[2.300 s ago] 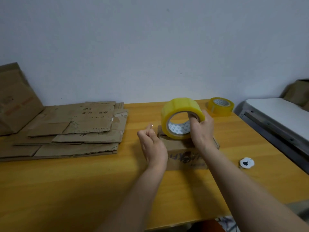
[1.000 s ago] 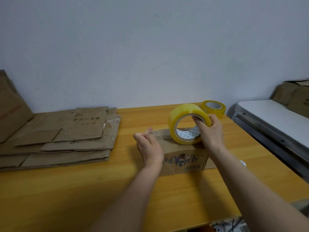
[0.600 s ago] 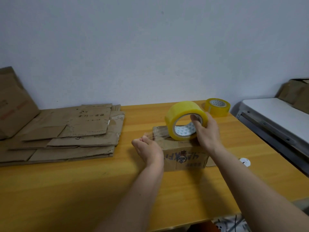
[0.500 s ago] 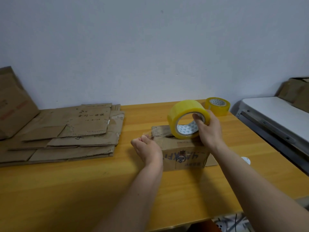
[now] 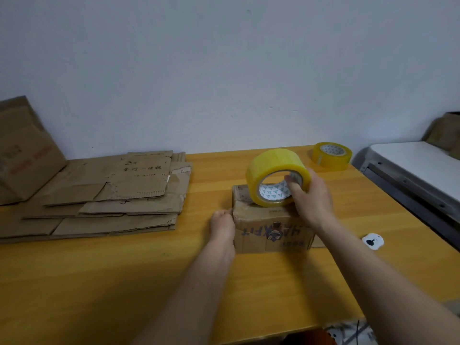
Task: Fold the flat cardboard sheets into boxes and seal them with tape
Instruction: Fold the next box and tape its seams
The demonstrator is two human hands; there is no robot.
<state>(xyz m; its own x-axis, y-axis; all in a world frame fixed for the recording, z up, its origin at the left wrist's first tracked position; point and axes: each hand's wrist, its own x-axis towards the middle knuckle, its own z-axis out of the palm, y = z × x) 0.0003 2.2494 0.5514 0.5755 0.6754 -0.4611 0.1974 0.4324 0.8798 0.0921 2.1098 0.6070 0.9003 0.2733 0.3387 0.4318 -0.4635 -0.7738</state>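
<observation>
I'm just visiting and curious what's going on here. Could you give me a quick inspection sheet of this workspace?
Surface: wooden table.
Job's things: small box; tape roll resting on its top; flat cardboard stack at left.
Clutter: spare tape roll at the far edge; small white disc.
Hands: right hand grips the tape roll, fingers through its core; left hand pinches at the box's left top edge.
Cables: dark cables below the table's near edge.
Surroundings: plain wall; white machine at right; standing cardboard at left.
</observation>
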